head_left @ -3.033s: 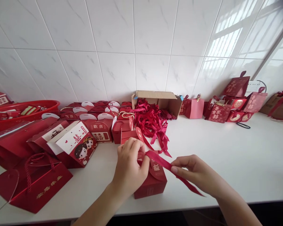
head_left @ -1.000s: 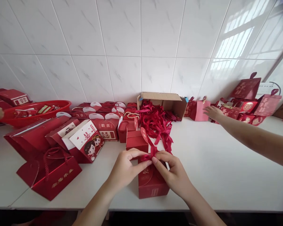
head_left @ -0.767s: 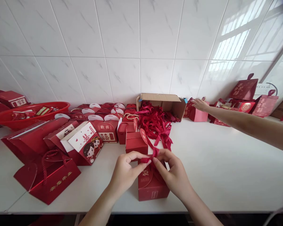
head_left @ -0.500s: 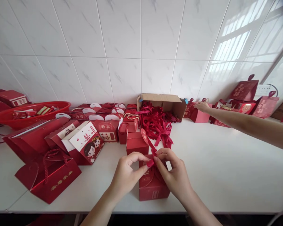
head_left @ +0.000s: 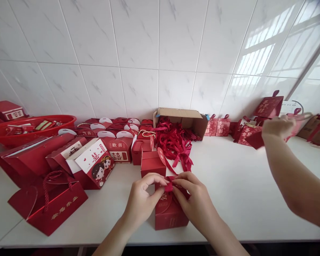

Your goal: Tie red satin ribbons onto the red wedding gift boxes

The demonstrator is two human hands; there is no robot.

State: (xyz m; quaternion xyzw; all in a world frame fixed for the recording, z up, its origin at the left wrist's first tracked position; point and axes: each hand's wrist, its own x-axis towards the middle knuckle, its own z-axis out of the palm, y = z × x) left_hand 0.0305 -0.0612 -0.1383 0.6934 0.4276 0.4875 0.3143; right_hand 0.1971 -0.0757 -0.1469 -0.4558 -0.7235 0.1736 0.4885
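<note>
In front of me a red gift box [head_left: 171,216] stands near the table's front edge. Above its top, my left hand [head_left: 146,193] pinches a loop of red ribbon [head_left: 169,187] between thumb and fingers. My right hand [head_left: 193,192] is closed on the same ribbon from the other side, the fingertips of both hands close together. Behind the box, another plain red box [head_left: 152,163] with a rounded flap almost touches it. Part of the gift box's top is hidden by my fingers.
A cardboard box [head_left: 181,113] lies open against the wall, spilling red ribbons [head_left: 173,142]. Several red boxes crowd the left, with a red basin [head_left: 66,121] behind. At right, a co-worker's arm [head_left: 290,167] reaches over the table toward more boxes [head_left: 269,106].
Both my hands have drawn the ribbon lower and closer over the box top. The co-worker's hand has swung right, away from the small boxes by the cardboard box. My view has shifted slightly.
</note>
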